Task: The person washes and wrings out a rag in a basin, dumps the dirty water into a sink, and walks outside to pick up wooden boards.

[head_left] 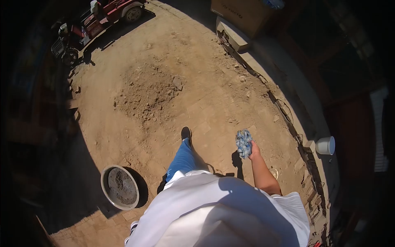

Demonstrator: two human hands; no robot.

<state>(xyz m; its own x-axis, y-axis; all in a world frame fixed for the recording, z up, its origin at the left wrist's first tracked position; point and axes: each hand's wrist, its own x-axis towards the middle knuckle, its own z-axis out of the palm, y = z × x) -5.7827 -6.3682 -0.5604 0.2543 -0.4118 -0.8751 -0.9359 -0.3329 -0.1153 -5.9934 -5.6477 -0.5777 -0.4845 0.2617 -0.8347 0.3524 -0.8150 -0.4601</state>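
Observation:
My right hand (254, 150) is stretched forward at the right, its fingers closed on a crumpled blue-and-white cloth (244, 143). The cloth is bunched up and hangs above the dirt ground, with its shadow falling just below it. The fingers are partly hidden behind the cloth. My left hand does not show. A round, pale yellowish object (273, 173) lies beside my right forearm, partly covered by it; its kind cannot be made out.
A round basin (104, 184) holding dark grey muddy matter stands at lower left. Ahead lies a heap of loose soil (150, 92). A white bucket (326, 145) stands on the right ledge, a cardboard box (242, 18) farther off. A red three-wheeled cart (109, 16) is parked at upper left.

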